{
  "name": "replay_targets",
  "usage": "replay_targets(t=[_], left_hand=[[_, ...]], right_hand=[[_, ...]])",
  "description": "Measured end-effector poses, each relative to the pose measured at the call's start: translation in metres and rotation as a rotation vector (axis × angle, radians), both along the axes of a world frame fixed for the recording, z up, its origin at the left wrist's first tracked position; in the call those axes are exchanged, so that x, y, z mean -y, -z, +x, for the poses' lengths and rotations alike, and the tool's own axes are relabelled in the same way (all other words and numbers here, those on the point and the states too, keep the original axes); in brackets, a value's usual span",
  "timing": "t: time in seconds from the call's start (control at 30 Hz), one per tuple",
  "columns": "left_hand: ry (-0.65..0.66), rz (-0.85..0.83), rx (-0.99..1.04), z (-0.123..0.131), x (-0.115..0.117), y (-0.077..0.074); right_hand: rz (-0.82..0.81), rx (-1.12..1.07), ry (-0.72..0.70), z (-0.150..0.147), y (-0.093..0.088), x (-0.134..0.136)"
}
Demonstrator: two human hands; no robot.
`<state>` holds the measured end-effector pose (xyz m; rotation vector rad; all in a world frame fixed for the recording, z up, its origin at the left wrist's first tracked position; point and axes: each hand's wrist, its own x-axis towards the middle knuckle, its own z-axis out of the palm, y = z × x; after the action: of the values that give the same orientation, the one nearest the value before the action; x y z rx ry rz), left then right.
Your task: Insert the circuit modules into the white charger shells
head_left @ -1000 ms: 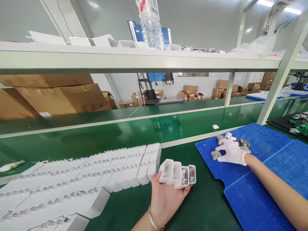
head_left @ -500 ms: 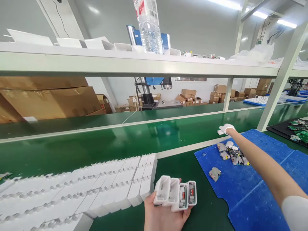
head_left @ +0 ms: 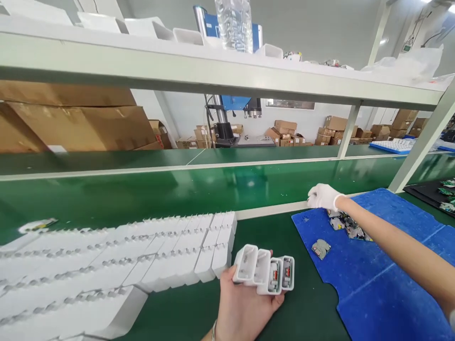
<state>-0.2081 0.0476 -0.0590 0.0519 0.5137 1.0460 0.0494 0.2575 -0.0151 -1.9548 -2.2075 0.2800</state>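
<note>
My bare left hand (head_left: 245, 300) is closed around a row of several white plastic cases (head_left: 261, 272), held with their open ends facing me. The two cases on the right have circuit boards with red parts inside; the two on the left show no board. My right hand (head_left: 323, 196), in a white glove, hovers at the far edge of the blue mat (head_left: 377, 284) with its fingers curled down. Whatever is in those fingers is hidden. Just below it lies a pile of small circuit boards (head_left: 350, 226), and one separate board (head_left: 321, 248) lies nearer to me.
Rows of white cases (head_left: 170, 255) stand closely packed at the left. Beyond them runs a green conveyor belt (head_left: 199, 189) carrying a small board (head_left: 37, 225) at far left. A shelf (head_left: 213, 71) with a water bottle (head_left: 234, 26) crosses above. A slanted post (head_left: 423, 137) rises at right.
My right hand has drawn back left from the belt, where a small pale piece showed at its fingers. The small board at far left has moved right. The view has tilted down.
</note>
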Motion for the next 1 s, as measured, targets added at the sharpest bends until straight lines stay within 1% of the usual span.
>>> replay_targets(t=[0.07, 0.13, 0.23, 0.37, 0.47, 0.63, 0.8, 0.9, 1.0], left_hand=[[-0.006, 0.023, -0.026, 0.002, 0.001, -0.006], [-0.011, 0.049, -0.041, 0.004, 0.002, -0.010], [-0.013, 0.070, -0.055, 0.005, 0.003, -0.012], [-0.026, 0.111, -0.046, 0.006, 0.003, -0.012], [-0.010, 0.163, -0.024, 0.006, 0.004, -0.012], [0.000, 0.163, -0.038, 0.006, 0.006, -0.012], [0.001, 0.151, -0.031, 0.006, 0.004, -0.012], [-0.004, 0.143, -0.022, 0.006, 0.004, -0.013], [-0.002, 0.150, -0.011, 0.006, 0.005, -0.011]], right_hand=[[-0.065, -0.074, -0.086, -0.008, 0.016, 0.027], [-0.130, -0.148, -0.160, -0.010, 0.027, 0.053], [-0.203, -0.253, -0.254, -0.003, 0.028, 0.075], [-0.261, -0.345, -0.342, 0.000, 0.019, 0.080], [-0.241, -0.381, -0.367, -0.007, 0.018, 0.079], [-0.147, -0.411, -0.365, -0.023, 0.025, 0.079], [-0.091, -0.397, -0.343, -0.024, 0.032, 0.078], [-0.030, -0.400, -0.316, -0.024, 0.026, 0.085], [0.063, -0.444, -0.285, -0.033, 0.011, 0.102]])
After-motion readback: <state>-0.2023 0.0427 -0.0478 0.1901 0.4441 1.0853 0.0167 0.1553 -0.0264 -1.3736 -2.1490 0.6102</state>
